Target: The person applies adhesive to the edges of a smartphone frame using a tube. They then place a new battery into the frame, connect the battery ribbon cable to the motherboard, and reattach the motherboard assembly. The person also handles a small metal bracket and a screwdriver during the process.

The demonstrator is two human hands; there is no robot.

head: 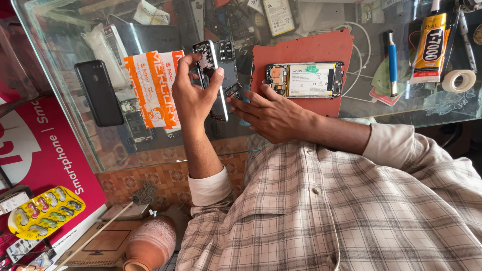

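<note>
Seen from above, the left hand (193,95) was clamped around an opened phone frame (217,75), holding it upright above the glass counter (60,60). The right hand (268,113) lay open, fingers spread, just beside it. Another opened phone (305,79) rested on a red mat (301,50).

You are sitting in a small phone repair shop. You work at a glass counter (60,75), and on it lies an opened phone (305,79) with its battery showing, on a red mat (301,50). Near it you see a tube of glue (430,47), a roll of tape (459,80), a blue tool (392,62) and loose phone parts under the glass. A pink smartphone advertisement board (45,150) stands beside the counter.
</note>
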